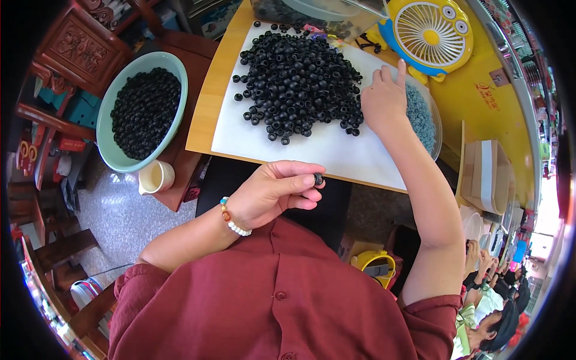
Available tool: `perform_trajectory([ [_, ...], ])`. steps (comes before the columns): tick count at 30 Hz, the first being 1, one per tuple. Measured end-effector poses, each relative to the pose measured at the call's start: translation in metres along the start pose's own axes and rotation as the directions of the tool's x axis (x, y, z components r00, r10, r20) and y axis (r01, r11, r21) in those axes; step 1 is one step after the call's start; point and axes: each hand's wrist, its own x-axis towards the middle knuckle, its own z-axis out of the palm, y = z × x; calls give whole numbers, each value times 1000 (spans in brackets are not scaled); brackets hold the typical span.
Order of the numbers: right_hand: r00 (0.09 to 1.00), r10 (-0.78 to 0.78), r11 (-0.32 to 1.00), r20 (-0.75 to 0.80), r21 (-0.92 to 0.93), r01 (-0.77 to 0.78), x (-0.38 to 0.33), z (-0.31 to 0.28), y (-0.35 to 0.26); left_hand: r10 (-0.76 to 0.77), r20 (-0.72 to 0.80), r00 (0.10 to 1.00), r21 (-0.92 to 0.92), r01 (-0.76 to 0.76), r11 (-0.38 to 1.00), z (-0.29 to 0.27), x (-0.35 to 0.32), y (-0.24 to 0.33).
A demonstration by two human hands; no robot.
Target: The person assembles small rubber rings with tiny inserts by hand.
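Red printing marks the yellow surface right of the table; pale writing shows on a red box at far left, too small to make out. Left of the table, a pale green basin holds many black beads, with a cream cup just beside it. A clear dish at the table's right holds blue beads. The contents of the clear bin at the far edge are hard to tell. The left hand pinches one black bead before the shirt. The right hand, one finger extended, is between the black pile and the dish; whether it holds anything, I cannot tell.
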Motion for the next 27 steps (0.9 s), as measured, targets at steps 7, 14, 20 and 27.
perform_trajectory([
  [7, 1000, 7, 995, 2, 95, -7, -3, 15, 8, -9, 9, 1000, -22, 9, 1000, 0, -1, -3],
  [14, 940, 216, 688, -265, 724, 46, -55, 1, 14, -27, 47, 999, -152, 34, 988, -4, -1, -5],
  [20, 990, 125, -451, 72, 892, -7, -120, 3, -21, -47, 62, 997, -200, 58, 978, -2, 0, -10],
  [27, 997, 75, -868, 34, 493, 48, -157, -13, -53, -4, 60, 998, -186, 15, 982, 6, -3, -16],
])
